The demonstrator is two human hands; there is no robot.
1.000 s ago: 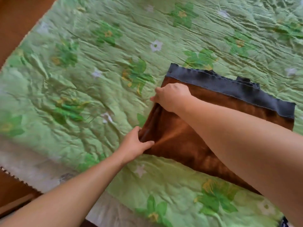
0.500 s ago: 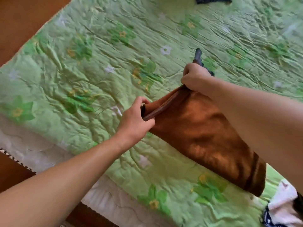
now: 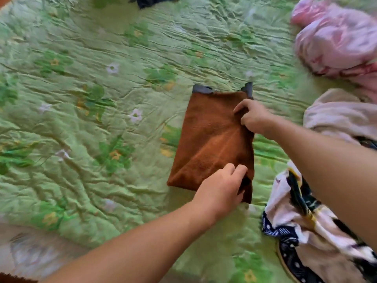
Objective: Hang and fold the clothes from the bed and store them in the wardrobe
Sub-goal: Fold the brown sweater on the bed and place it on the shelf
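A brown garment with a dark grey band at its far end lies folded in a narrow rectangle on the green flowered bedspread. My right hand pinches its right edge near the far end. At the near right corner my left hand grips the same edge, fingers curled on the cloth. Both forearms reach in from the near side.
A pink bundle lies at the far right, a pale pink garment below it, and a white and navy patterned garment at the near right. A dark garment shows at the far edge. Left of the brown garment is bare bedspread.
Both hands lifted the brown garment's left edge and carried it over to the right, folding it in half lengthwise. It now lies flat and narrower. The view shifted right.
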